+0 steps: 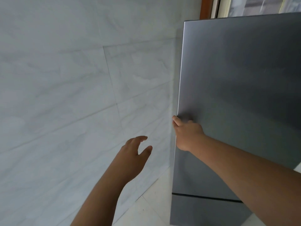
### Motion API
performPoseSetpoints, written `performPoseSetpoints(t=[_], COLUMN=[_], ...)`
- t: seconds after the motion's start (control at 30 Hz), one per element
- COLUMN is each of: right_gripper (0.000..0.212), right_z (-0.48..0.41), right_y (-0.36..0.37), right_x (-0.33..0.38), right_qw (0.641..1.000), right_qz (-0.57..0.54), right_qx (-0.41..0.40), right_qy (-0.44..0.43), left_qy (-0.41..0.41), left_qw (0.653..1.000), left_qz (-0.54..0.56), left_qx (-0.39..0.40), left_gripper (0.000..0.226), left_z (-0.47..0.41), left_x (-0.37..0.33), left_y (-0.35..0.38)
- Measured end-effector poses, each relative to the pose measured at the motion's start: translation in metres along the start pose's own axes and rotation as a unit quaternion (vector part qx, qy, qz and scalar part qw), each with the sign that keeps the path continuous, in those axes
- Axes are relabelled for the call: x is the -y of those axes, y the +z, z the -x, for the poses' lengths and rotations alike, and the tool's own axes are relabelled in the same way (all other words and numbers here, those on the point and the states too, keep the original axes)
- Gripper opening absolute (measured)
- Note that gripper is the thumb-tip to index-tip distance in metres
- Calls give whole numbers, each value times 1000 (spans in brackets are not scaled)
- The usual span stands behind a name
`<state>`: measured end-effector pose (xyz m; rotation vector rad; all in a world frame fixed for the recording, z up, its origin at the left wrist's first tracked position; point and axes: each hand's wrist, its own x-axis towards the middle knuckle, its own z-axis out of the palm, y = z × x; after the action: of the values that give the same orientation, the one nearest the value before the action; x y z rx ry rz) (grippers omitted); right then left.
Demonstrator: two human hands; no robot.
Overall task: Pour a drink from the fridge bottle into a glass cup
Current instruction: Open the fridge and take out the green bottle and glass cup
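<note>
A tall grey fridge (241, 88) fills the right side of the view, its upper door shut flat. My right hand (187, 134) grips the left edge of that door, fingers curled round the edge and out of sight behind it. My left hand (133, 159) hovers in the air to the left of the fridge, fingers relaxed and spread, holding nothing. No bottle and no glass cup are in view.
A pale marbled tile wall (73, 95) runs close along the fridge's left side, leaving a narrow gap. Light floor tiles (151, 209) show below. A seam (203, 197) separates the upper door from a lower door. A window frame (210, 7) sits above the fridge.
</note>
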<state>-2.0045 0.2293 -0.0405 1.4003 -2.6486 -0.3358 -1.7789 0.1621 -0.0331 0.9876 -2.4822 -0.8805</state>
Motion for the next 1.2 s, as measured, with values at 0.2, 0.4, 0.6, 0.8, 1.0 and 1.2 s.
performPoseSetpoints(t=[0.2,0.4,0.6,0.8,1.0,1.2], right_gripper=[66,52,52,42,41,48], right_z=[0,3,-4,7,58,115], right_y=[1,-8,-2,11,23,8], right_x=[14,24,29,39,31,42], right_qw=[997,990,994,994,988,977], right_qz=[75,136,95,45,-56,-149], right_qx=[-17,-15,-29,-79,-123,-116], right_qy=[15,11,46,58,68,101], left_qy=[9,12,24,49,90,134], left_qw=[1000,1000,999,997,990,974], left_qz=[-6,-4,-11,7,10,8], left_qx=[19,28,44,56,112,180], left_gripper=[45,45,46,46,49,48], left_z=[-2,-2,-2,-16,-26,-30], left_x=[0,9,17,18,6,2], left_y=[-7,-14,-22,-30,-13,21])
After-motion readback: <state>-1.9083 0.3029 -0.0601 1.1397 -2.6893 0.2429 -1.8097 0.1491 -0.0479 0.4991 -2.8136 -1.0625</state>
